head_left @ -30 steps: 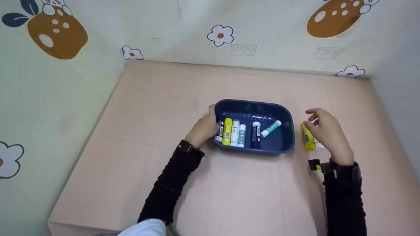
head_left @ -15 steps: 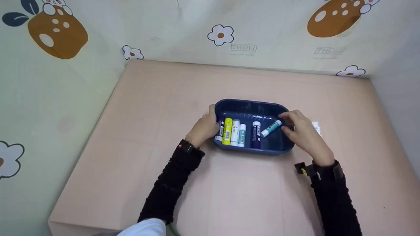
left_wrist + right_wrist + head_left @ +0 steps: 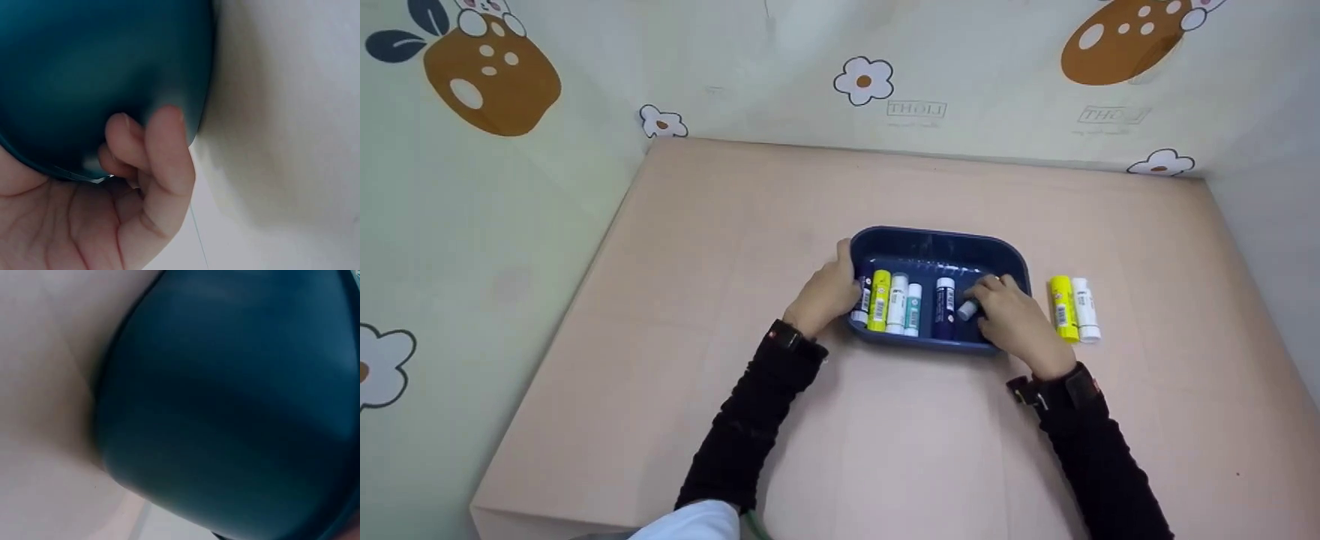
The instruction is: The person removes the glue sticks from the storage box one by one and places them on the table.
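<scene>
In the head view, my left hand (image 3: 825, 295) grips the left rim of a navy blue plastic bin (image 3: 934, 345). Its fingers (image 3: 169, 152) curl against the bin's outer wall in the left wrist view. My right hand (image 3: 1020, 322) reaches inside the bin's right end, fingers curled over a small teal-and-white glue stick (image 3: 967, 309); only the stick's white end shows. To its left lies a dark purple glue stick (image 3: 945, 309) with a white cap. At the left end, side by side, are a yellow glue stick (image 3: 879, 300), a white one (image 3: 898, 304), a small teal one (image 3: 913, 309) and another dark one (image 3: 864, 300).
A yellow glue stick (image 3: 1063, 309) and a white glue stick (image 3: 1086, 310) lie together on the pinkish-beige table (image 3: 735, 225), right of the bin. Patterned walls (image 3: 780, 75) border the table. The right wrist view is mostly the bin's outer wall (image 3: 225, 410).
My right hand has moved left from above the two sticks on the table into the bin and taken hold of the slanted teal-and-white glue stick. My left hand has stayed on the rim.
</scene>
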{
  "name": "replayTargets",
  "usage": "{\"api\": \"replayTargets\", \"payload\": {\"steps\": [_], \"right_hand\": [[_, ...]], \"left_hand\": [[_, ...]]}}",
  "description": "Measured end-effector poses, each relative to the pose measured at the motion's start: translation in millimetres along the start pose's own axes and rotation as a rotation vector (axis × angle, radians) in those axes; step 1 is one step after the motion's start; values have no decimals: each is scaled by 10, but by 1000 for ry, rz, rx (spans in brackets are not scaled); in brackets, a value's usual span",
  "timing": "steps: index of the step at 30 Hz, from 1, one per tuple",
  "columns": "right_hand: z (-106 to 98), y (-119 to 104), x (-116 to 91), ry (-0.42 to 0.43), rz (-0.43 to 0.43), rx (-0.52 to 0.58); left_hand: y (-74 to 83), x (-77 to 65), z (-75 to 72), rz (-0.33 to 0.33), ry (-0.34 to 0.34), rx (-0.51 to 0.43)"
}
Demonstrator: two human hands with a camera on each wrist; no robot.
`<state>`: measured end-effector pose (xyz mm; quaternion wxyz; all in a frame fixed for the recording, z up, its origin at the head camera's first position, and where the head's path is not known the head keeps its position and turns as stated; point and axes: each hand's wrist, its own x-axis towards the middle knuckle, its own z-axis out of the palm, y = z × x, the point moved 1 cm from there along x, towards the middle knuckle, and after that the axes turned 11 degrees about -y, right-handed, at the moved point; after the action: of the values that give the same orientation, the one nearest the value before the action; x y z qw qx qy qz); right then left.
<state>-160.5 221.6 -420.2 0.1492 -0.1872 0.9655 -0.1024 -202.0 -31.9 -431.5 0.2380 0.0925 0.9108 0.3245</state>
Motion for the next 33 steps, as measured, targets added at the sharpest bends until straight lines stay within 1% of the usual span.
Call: {"api": "replayTargets", "payload": {"steps": [12,16,20,24,28,33], "right_hand": [[6,-13,15,-44,11,-79],[3,-8,14,-29,-10,-91],[-8,3,13,-13,-30,-65],[-31,23,18,-12,-44,8],[-61,45,11,3,-58,134],[-153,60,-37,38,-29,279]], "left_hand": [[-9,14,15,10,8,9],[-12,8,10,22,9,2],[-12,9,2,33,9,-6],[-6,15,-8,33,11,-8],[-2,9,-12,27,12,-12],[-4,7,-2,8,3,-17]]}}
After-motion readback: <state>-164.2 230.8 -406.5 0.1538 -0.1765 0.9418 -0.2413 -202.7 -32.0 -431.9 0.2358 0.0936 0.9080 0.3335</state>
